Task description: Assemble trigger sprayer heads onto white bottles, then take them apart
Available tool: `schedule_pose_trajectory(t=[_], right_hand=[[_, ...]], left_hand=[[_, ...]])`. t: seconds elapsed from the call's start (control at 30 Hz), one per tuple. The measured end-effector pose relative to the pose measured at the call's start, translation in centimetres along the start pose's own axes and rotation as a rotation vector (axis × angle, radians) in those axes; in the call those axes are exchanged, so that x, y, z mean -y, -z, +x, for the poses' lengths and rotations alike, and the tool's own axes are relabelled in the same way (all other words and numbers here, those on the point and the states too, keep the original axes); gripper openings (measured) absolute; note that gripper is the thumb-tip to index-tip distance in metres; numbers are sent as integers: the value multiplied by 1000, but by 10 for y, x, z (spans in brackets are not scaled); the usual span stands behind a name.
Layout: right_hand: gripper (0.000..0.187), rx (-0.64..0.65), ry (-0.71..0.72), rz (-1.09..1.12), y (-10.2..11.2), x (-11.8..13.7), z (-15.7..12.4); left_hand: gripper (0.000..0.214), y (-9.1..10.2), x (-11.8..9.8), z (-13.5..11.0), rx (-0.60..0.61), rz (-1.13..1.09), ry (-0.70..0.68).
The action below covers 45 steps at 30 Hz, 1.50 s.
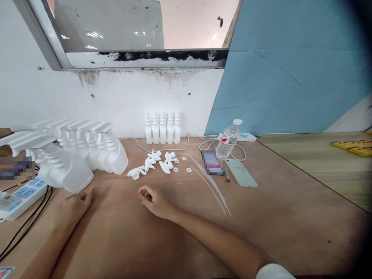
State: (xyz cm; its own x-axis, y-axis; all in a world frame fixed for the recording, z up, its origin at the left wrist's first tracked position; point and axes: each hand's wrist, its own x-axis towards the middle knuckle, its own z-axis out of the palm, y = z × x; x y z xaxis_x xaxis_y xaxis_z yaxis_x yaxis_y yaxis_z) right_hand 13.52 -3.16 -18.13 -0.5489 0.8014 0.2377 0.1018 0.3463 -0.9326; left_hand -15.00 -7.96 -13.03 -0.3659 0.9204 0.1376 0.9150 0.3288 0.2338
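My left hand [74, 207] rests on the wooden table beside the base of a white spray bottle [65, 170]; one finger stretches out, the others are partly hidden, and no held object shows. Loosely curled, my right hand [154, 199] lies mid-table with nothing visible in it. Beyond it are several loose white spray trigger parts [166, 167] and flat white washers [188, 169]. Thin clear tubes [213, 186] lie to the right. Several small white bottles [162, 130] without spray heads stand in a row by the wall. More white spray bottles [112, 155] stand at left.
A white power strip [21, 199] with black cables [30, 223] sits at far left. To the right are a water bottle [228, 141], a dark phone [212, 162], a pale green phone [241, 173] and a pen [227, 174]. A white cable [174, 149] runs along the back.
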Motion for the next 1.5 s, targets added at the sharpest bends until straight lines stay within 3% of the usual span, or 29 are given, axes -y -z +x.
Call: schedule_pose_trajectory(t=[0.07,0.17,0.27,0.33,0.47,0.57,0.7,0.87,1.0,1.17,1.37,1.5], right_hand=[[18,-20,18,-66,6,0,-1],[18,-110,148,-332,26,-5,-3],[20,-199,270,-646,56,-16,-6],[20,-266,247,-720,79,-26,-8],[24,-385,163,-809,121,-45,-13],[35,-414,127,-860,137,-54,-15],[44,-395,83,-932,139,-59,-14],[23,-347,101,-940,130,-56,-10],[14,-273,161,-910,126,-53,-10],[25,-217,228,-771,131,-55,-10],[28,-167,202,-642,134,-54,-10],[50,-110,166,-601,133,-50,-10]], left_hand=[[49,-14,-16,-3,4,33,-173],[40,-33,-37,0,-55,-6,-416],[37,-48,-58,13,-52,-118,-623],[40,-57,-72,25,-96,-182,-728],[37,-78,-96,48,-190,-234,-820],[25,-87,-101,51,-216,-236,-825],[27,-84,-102,30,-181,-275,-808],[24,-79,-124,4,-32,-405,-918],[33,-89,-160,9,158,-551,-934],[40,-102,-193,24,321,-741,-964],[38,-100,-188,23,443,-778,-929],[40,-96,-186,21,489,-767,-921]])
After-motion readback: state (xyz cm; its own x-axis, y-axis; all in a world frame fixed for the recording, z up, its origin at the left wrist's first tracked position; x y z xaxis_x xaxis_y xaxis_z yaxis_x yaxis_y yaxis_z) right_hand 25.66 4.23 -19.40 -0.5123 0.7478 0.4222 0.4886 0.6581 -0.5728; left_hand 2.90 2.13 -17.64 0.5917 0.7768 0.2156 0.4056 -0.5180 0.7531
